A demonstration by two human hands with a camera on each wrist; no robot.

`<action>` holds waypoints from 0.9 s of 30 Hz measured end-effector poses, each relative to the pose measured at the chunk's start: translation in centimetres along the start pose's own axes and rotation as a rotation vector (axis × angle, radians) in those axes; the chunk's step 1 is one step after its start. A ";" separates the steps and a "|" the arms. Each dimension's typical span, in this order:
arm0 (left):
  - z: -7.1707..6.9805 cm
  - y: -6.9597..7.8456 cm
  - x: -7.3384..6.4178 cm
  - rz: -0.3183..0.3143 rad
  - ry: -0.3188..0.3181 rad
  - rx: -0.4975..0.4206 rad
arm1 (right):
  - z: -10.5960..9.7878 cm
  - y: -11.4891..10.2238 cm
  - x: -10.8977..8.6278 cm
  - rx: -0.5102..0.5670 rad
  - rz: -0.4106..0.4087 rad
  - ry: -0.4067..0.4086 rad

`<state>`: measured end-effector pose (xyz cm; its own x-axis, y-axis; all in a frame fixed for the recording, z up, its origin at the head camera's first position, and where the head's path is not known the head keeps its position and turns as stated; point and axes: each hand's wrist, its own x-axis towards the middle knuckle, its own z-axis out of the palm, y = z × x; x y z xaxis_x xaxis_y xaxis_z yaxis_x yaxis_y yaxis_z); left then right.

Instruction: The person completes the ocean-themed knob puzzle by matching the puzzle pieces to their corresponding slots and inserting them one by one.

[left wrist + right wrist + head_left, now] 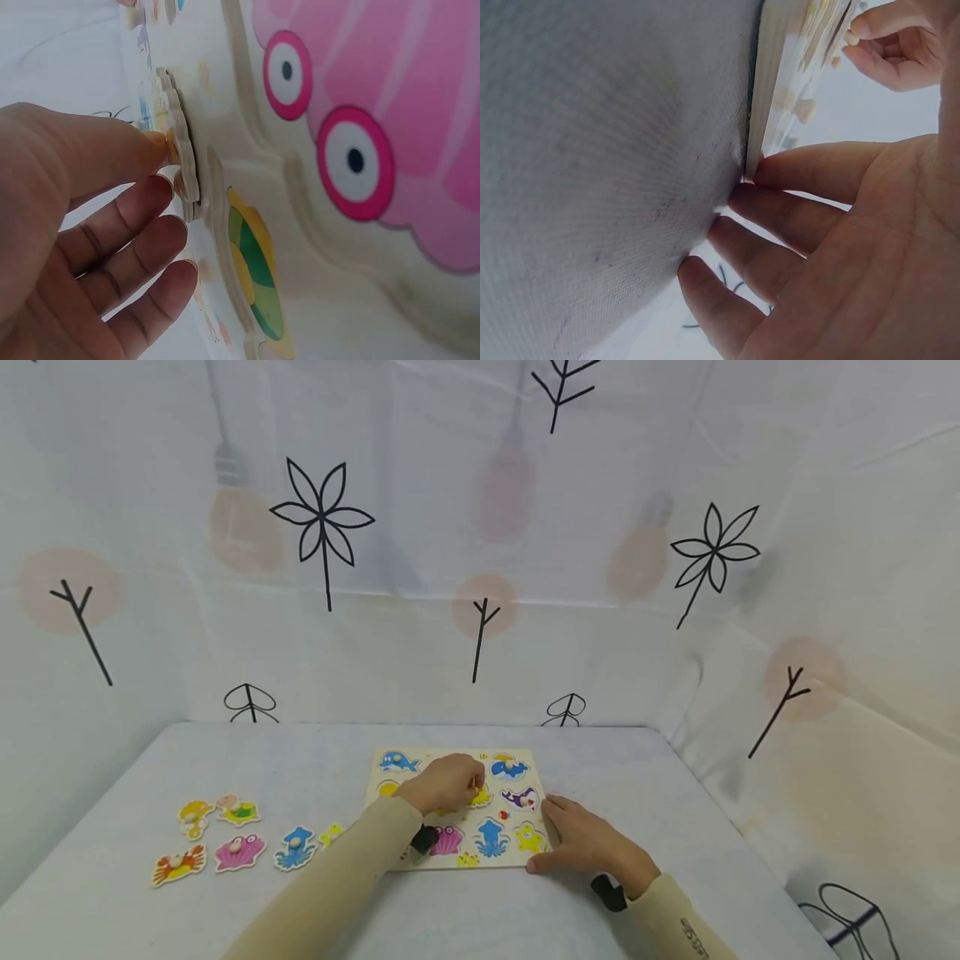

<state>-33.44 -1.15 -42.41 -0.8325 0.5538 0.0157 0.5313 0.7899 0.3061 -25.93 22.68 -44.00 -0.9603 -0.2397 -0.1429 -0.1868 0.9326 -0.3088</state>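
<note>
A flat wooden puzzle board with sea-animal shapes lies on the table. My left hand is over its middle, pinching the small knob of a yellow puzzle piece. In the left wrist view this piece stands at the board's surface, its other face hidden; whether it sits in its recess I cannot tell. The other left fingers are loosely bent. My right hand rests at the board's right edge, its fingers extended. Seen from the right wrist, its fingertips touch the board's side and the tabletop.
Left of the board lie loose knobbed pieces: a red crab, a pink shell, a blue squid, a turtle and a yellow piece. A yellow star piece is partly behind the left sleeve. Printed cloth surrounds the table.
</note>
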 end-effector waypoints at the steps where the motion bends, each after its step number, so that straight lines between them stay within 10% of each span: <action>1: 0.0 0.0 0.0 -0.006 -0.002 -0.003 | 0.0 0.0 0.0 0.003 0.002 0.001; 27: 0.6 -0.5 0.5 -0.038 0.003 -0.045 | -0.2 -0.1 0.0 0.019 0.003 -0.001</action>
<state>-34.03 -1.07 -43.15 -0.8524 0.5229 0.0065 0.4919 0.7976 0.3490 -25.90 22.66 -43.81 -0.9605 -0.2374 -0.1449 -0.1802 0.9281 -0.3258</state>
